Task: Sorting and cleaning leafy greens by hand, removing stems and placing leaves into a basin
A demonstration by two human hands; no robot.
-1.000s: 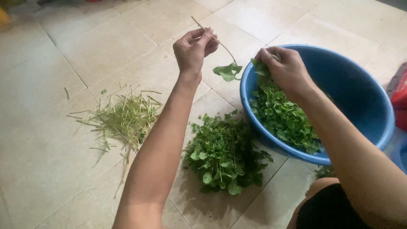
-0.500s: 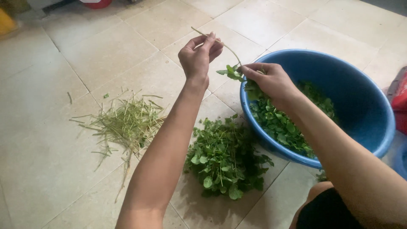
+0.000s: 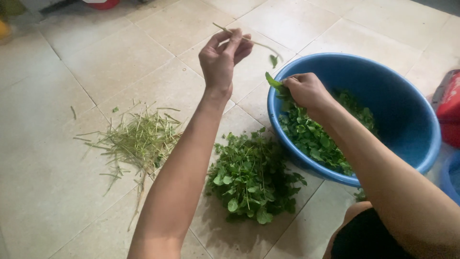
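A person sits over a pale, glossy tiled floor (image 3: 72,201), sorting leafy greens by hand. The left hand (image 3: 221,60) is raised above the floor, its thumb and fingertips pinched shut on a thin, pale green stem (image 3: 254,42) that arcs toward the right, with one small leaf (image 3: 273,60) hanging near its far end. The right hand (image 3: 306,90) rests at the near rim of a round blue plastic basin (image 3: 407,110), its fingers closed around a tuft of green leaves (image 3: 274,82) that juts out from the fist. Inside the basin lies a bed of small, rounded leaves (image 3: 316,139), heaped against the near wall. On the tiles just beside the basin, between the two forearms, sits a loose mound of dark leafy sprigs (image 3: 251,180). Well apart to the left, a scattered pile of bare, straw-thin stalks (image 3: 139,139) spreads over the floor. A red object (image 3: 450,108) shows at the right edge.
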